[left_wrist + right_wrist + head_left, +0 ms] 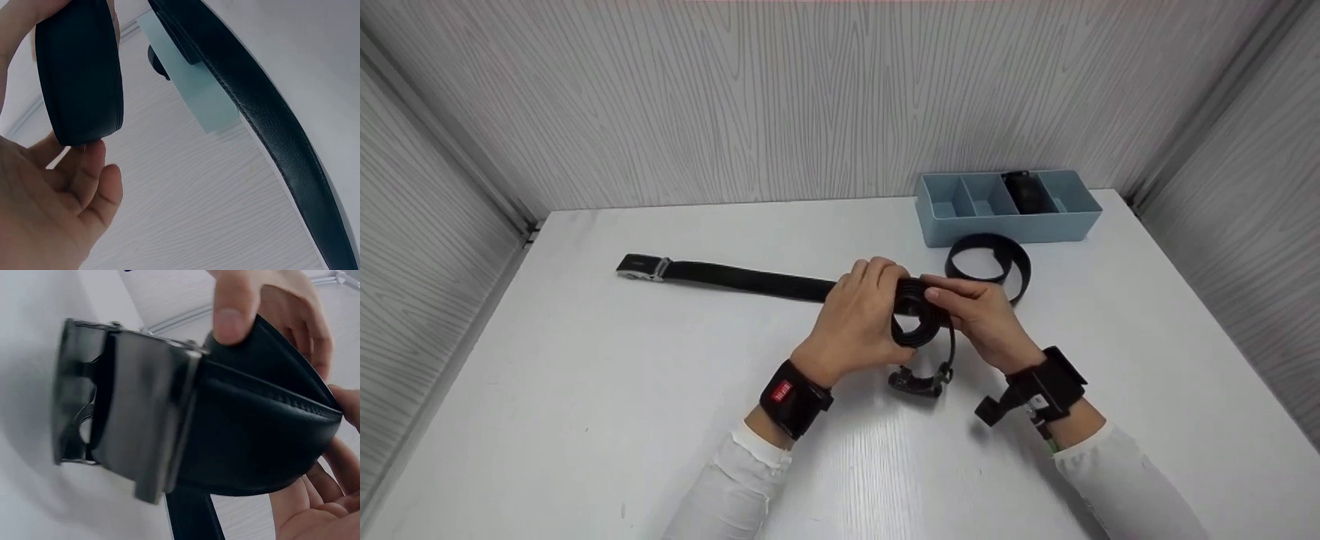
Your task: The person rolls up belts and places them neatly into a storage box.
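Both hands hold up a black leather belt wound into a coil (pixel 928 327) over the middle of the table. My left hand (pixel 855 319) wraps the coil's left side, thumb underneath and fingers over the top. On the upper right of the coil, my right hand (pixel 986 319) pinches the layers between thumb and fingers. A metal buckle (pixel 140 405) hangs from a loose outer turn, seen below the coil in the head view and close up in the right wrist view. The coil's broad smooth side (pixel 79 73) faces the left wrist view.
A second black belt (pixel 742 277) lies behind the hands, its buckle (pixel 641 268) at the left and a curled loop (pixel 1020 259) at the right. Behind that loop stands a blue divided tray (pixel 1005 229), with a rolled black belt (pixel 1026 193) in one compartment. Panels surround the white table.
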Demonstrator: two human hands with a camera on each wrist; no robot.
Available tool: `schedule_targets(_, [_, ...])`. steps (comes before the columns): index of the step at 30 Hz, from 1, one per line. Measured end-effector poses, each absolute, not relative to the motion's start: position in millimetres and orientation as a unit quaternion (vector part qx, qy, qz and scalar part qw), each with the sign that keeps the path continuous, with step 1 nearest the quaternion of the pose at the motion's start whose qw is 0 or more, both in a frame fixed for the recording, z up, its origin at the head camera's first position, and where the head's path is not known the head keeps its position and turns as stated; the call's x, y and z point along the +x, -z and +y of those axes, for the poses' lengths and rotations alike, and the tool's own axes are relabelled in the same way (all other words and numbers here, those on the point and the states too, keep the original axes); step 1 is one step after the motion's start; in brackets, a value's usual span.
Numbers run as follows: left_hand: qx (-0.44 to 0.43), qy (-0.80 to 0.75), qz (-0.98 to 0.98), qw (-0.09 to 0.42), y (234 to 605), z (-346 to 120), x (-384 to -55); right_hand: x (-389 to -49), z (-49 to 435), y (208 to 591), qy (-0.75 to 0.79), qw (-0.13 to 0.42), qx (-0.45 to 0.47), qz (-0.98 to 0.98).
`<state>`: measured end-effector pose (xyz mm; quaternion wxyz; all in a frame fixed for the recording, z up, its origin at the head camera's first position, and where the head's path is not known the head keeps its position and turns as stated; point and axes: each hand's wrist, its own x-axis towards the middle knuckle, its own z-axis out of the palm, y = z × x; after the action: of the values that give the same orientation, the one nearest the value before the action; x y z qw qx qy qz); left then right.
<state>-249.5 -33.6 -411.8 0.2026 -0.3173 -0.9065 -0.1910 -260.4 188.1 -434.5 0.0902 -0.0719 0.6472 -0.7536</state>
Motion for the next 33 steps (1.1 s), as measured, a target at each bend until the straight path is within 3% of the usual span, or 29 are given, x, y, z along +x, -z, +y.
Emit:
schedule_targets(4, [-0.266, 0.17, -0.922, 0.225, 414.0, -30.8, -250.5, -258.4, 182.4, 435.9, 0.763, 0.082, -0.059, 0.638])
schedule_targets(9, [-0.241, 0.172, -0.931, 0.213, 414.3, -28.0, -249.6, -258.1, 181.5, 436.5, 0.772, 0.082, -0.053, 0.628])
schedule_targets(21, [-0.352, 0.216, -0.899, 0.144, 411.5, -37.8, -251.6, -265.4, 196.3, 437.8, 0.741, 0.136, -0.084, 0.653])
schedule_targets(33, [-0.285, 0.171, -0.921, 0.204, 412.2, -37.3, -251.6, -257.5, 181.6, 436.8, 0.767, 0.107, -0.061, 0.63])
